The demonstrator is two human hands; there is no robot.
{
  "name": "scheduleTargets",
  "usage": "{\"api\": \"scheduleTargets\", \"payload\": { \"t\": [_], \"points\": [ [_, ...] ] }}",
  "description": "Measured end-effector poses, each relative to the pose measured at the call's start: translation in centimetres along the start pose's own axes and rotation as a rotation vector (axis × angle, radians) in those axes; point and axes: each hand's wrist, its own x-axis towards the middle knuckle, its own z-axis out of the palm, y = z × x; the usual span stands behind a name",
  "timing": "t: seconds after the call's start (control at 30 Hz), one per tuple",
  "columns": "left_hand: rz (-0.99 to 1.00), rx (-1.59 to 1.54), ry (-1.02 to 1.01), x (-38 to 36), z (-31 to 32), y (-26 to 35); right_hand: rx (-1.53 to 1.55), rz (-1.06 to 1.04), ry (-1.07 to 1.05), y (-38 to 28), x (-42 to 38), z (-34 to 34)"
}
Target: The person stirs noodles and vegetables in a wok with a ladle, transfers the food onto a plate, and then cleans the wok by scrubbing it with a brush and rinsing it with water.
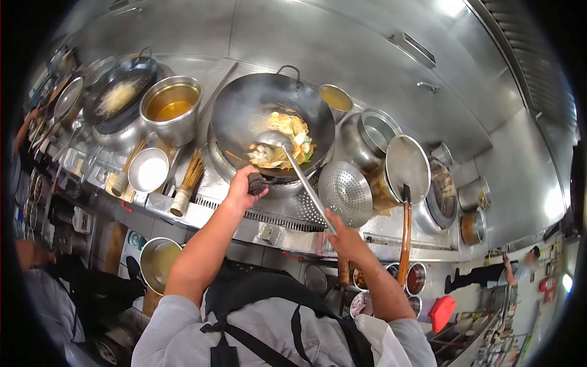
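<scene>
A large dark wok (235, 101) sits on the range in front of me, with noodles (292, 127) and bits of vegetable steaming in it. My left hand (243, 186) is closed around a dark cloth (256, 183) at the wok's near handle. In my right hand (347, 235) is the long metal handle of a ladle (273, 139), which slants up to the left. The ladle's bowl rests among the noodles. Just left of my right forearm's reach, a perforated strainer (345, 194) lies beside the wok.
Left of the wok stand a pot of yellowish liquid (192, 111), a white-filled bowl (149, 171) and a bamboo brush (191, 177). A wood-handled sieve (408, 168) rests on a pot at right. Another wok (142, 68) is farther left. Other people stand at both sides.
</scene>
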Motion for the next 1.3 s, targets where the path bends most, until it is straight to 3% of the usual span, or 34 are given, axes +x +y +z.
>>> {"api": "scheduleTargets", "payload": {
  "t": [0.17, 0.27, 0.33, 0.37, 0.47, 0.53, 0.63, 0.7, 0.77, 0.9, 0.97, 1.07, 1.2, 1.27, 1.3],
  "points": [
    [0.008, -0.080, -0.020, -6.0, -2.7, -3.2, -0.184, 0.075, 0.067, -2.4, 1.9, -0.9],
    [0.001, 0.032, -0.092, -10.6, -3.8, -5.2, -0.076, 0.053, 0.081, -3.1, 1.0, -0.7],
    [-0.061, -0.009, -0.001, -12.2, -2.8, -5.8, 0.187, -0.081, 0.144, -3.5, -0.2, 0.6],
    [-0.030, -0.065, 0.078, -11.3, -1.3, -5.1, 0.200, -0.100, 0.126, -3.9, -0.8, 0.9],
    [-0.058, -0.085, 0.010, -8.9, 0.9, -2.0, 0.213, -0.208, 0.089, -4.7, -4.3, -2.7],
    [-0.091, -0.065, 0.003, -9.0, 2.4, -0.5, 0.669, 0.111, -0.340, -6.4, -6.9, -5.9],
    [-0.039, -0.063, -0.087, -3.0, 1.5, -0.5, 0.750, 0.109, -0.406, -3.9, -6.7, -5.2],
    [-0.024, -0.051, -0.069, -1.9, 0.9, -1.0, 0.598, 0.084, -0.336, -2.4, -4.2, -3.4],
    [0.015, -0.074, -0.053, -2.8, 0.4, -1.4, 0.281, -0.140, -0.045, -0.8, -1.7, -1.0],
    [0.003, 0.011, -0.083, -9.5, -4.7, -3.8, 0.024, 0.019, 0.046, -2.7, 0.3, -1.1],
    [-0.020, 0.032, -0.044, -10.9, -4.0, -4.3, 0.154, -0.032, 0.045, -4.0, -1.8, -1.3],
    [-0.002, -0.119, 0.035, -7.3, 0.2, -1.9, 0.222, -0.019, -0.034, -2.4, -4.3, -2.2],
    [0.003, -0.054, -0.040, -1.0, 0.5, -0.8, 0.086, -0.121, -0.068, -3.2, -7.9, -8.3],
    [-0.015, -0.029, -0.005, -0.1, 0.6, -0.4, -0.228, 0.098, -0.239, -4.5, -8.7, -12.1],
    [-0.014, -0.031, -0.002, 0.1, 0.7, -0.3, -0.228, 0.096, -0.242, -3.9, -8.3, -12.7]
  ]
}}
